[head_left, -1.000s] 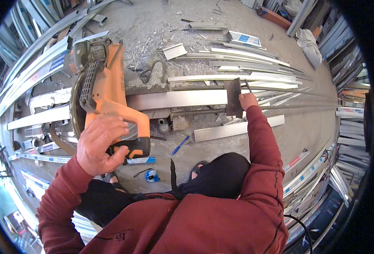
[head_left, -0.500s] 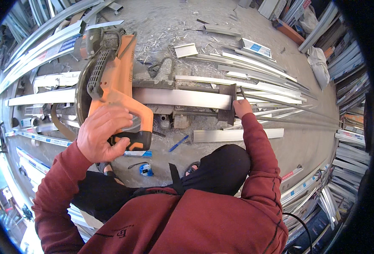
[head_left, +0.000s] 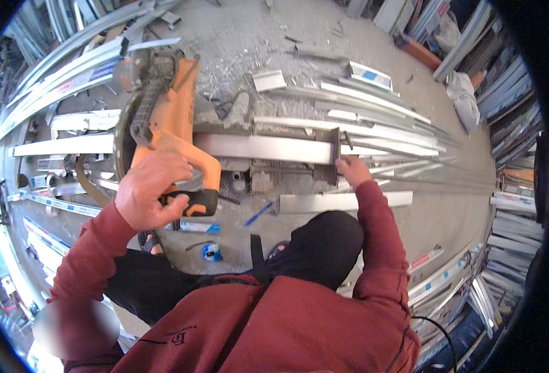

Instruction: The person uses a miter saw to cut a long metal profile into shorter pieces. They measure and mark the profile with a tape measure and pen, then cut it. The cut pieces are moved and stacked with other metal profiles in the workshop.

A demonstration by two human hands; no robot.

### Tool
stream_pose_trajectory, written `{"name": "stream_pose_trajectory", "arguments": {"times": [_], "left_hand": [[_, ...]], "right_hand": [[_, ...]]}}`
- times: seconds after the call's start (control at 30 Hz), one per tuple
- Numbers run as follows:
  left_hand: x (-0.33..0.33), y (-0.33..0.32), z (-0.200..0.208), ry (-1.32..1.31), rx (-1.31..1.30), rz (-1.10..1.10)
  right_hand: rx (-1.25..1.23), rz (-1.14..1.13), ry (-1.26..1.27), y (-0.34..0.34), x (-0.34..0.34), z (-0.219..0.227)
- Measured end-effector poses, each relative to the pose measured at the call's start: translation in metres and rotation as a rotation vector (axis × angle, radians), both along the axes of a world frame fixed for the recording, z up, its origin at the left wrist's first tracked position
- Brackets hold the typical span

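The left hand [head_left: 150, 193] is grasping the handle [head_left: 211, 177] of the orange saw [head_left: 174, 118]; the right hand [head_left: 354, 172] is touching the dark plate [head_left: 335, 146] with curled fingers [head_left: 343, 164], firmness indeterminable. A silver strip [head_left: 274, 148] is running from saw to plate.

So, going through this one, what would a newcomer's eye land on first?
Most likely the bright orange power saw, left of centre, with the person's left hand on its handle. Next, perhaps, the shiny flat metal bar stretching right from the saw to a dark plate, where the right hand is. The blue pen also stands out against the grey floor, just below the middle.
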State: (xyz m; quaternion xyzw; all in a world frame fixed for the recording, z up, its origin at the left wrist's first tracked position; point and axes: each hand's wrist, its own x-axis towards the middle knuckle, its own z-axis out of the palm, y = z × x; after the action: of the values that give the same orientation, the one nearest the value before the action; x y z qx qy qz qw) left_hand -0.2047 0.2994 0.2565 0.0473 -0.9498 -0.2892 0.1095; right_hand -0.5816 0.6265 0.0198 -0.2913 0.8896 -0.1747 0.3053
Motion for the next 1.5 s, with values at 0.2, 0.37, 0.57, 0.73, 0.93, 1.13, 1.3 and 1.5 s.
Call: {"name": "stream_pose_trajectory", "arguments": {"times": [0.2,0.37,0.57,0.73,0.93,1.13,1.3,1.5], "left_hand": [[-0.003,-0.001,0.007,0.074,-0.003,-0.027],[0.0,-0.003,0.008,0.121,0.026,-0.034],[0.012,-0.001,0.011,0.136,0.028,-0.002],[0.008,-0.003,0.0,0.168,0.006,-0.05],[0.018,-0.001,0.0,0.22,0.035,-0.019],[0.019,-0.002,-0.004,0.245,0.028,-0.032],[0.019,0.001,-0.004,0.186,0.019,-0.027],[0.022,-0.004,0.0,0.196,0.02,-0.051]], "right_hand": [[-0.084,-0.002,0.367,0.033,-0.005,-0.039],[-0.25,-0.766,-0.621,0.054,-0.006,-0.054],[0.07,0.519,0.445,0.014,0.032,0.036],[-0.129,-0.514,-0.344,0.045,-0.008,-0.073],[-0.078,-0.202,-0.088,0.039,0.013,-0.008],[0.232,0.432,0.405,0.025,0.033,0.045],[0.418,0.233,0.426,0.016,0.043,0.036],[0.371,0.192,0.405,0.012,0.042,0.029]]}}
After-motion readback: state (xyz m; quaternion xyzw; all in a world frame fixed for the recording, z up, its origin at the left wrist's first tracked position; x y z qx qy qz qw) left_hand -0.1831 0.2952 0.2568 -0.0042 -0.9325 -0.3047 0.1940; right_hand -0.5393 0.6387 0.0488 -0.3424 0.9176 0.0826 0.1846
